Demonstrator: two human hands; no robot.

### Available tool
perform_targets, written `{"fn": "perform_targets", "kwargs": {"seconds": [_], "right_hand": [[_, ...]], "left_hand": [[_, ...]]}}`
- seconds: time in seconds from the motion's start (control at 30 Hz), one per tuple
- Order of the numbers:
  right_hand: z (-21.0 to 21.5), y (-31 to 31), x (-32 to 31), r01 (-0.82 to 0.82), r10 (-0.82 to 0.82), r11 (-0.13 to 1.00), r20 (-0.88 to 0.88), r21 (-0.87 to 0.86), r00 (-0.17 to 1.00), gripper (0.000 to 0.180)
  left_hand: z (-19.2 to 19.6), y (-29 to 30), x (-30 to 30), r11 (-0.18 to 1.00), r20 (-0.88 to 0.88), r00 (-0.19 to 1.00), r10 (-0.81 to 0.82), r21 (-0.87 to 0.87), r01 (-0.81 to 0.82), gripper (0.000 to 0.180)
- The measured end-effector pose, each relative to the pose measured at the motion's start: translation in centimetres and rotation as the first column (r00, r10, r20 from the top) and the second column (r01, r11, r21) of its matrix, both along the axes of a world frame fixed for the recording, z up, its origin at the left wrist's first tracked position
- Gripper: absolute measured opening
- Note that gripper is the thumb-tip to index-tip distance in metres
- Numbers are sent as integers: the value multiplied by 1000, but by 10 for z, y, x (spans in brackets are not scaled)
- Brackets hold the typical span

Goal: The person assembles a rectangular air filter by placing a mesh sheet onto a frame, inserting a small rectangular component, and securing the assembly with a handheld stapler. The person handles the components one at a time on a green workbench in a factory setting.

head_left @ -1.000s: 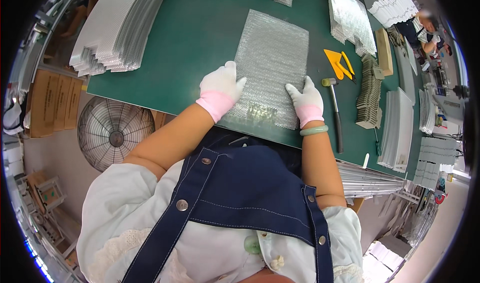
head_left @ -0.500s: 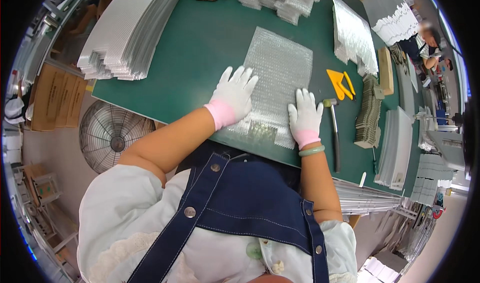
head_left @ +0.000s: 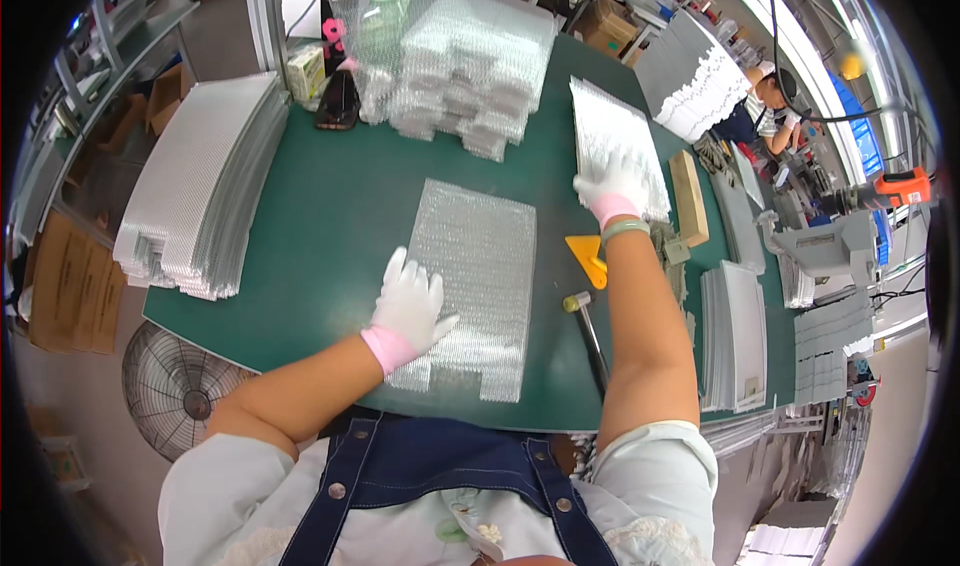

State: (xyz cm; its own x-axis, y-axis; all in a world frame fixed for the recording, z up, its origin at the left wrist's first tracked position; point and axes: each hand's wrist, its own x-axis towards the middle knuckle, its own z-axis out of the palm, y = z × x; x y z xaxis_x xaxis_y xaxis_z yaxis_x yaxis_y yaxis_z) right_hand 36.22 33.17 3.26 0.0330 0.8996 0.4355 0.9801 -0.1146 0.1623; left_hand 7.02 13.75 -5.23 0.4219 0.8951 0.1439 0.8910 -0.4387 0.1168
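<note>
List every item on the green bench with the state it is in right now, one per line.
left hand: gloved, flat on the bubble-wrap sheet
right hand: gloved, on the bubble-wrap stack
bubble-wrap sheet: lying flat
bubble-wrap stack: piled flat
yellow scraper: lying untouched
hammer: lying untouched
wooden block: lying flat

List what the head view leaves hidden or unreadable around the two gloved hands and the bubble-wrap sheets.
- Head view: the bubble-wrap sheet under the left hand is covered by the glove there.
- Head view: the right hand hides whether it grips or only presses the stack of bubble-wrap sheets.
- Head view: the hammer handle's far end is hidden by the right forearm.
- Head view: the co-worker's work near the rim is too small.
</note>
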Motion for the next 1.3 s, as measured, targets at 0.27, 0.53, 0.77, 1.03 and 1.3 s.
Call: {"fn": "perform_targets", "kwargs": {"seconds": [0.27, 0.53, 0.77, 1.03, 1.3], "right_hand": [[43, 60, 87, 202, -157, 948, -193, 245, 969, 35], [92, -137, 3, -271, 204, 852, 194, 447, 960, 40], [54, -296, -61, -712, 702, 692, -347, 122, 622, 59], [-11, -306, -20, -146, 36, 989, -932, -19, 360, 71], [-97, -262, -56, -265, 109, 961, -772, -79, 627, 73]], "left_hand": [[-10, 9, -12, 999, 188, 982, -20, -37, 27, 52], [63, 27, 23, 970, 640, 768, 8, -191, 150, 64], [106, -5, 84, 863, 952, -114, 282, -200, 463, 43], [73, -46, 16, 892, 801, 420, 427, -450, -47, 57], [0, -40, -11, 904, 584, 696, 418, -195, -380, 70]]}}
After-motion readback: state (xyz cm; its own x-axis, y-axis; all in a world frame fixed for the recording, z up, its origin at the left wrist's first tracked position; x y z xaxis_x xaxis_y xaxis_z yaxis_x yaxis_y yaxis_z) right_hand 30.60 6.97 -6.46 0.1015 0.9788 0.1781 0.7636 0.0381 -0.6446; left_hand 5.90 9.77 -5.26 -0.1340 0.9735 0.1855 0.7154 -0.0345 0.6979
